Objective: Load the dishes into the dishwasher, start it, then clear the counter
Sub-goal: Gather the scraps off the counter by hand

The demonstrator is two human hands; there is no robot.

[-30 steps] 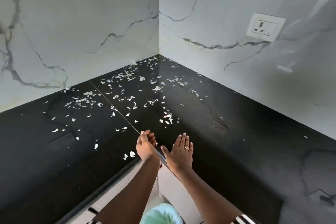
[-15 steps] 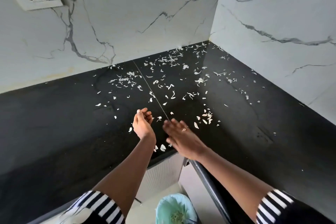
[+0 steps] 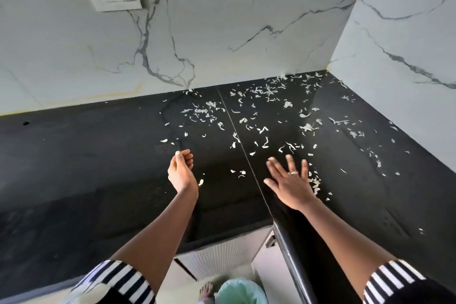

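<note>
The left hand (image 3: 182, 172) hangs over the black countertop (image 3: 81, 163), palm up and fingers curled loosely inward, empty as far as the view shows. The right hand (image 3: 290, 183) is spread flat, fingers apart, a ring (image 3: 294, 173) on 1 finger, holding nothing. White peel scraps (image 3: 265, 111) lie scattered beyond both hands toward the corner, some just beside the right hand's outer edge. A lined bin (image 3: 240, 291) sits below, between the forearms.

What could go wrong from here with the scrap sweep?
1. The right hand is flat and open over the scraps; a fast sweep may flick them past the counter edge and miss the bin.
2. The cupped left hand is small against the spread, so scraps in the back corner may get left.
</note>
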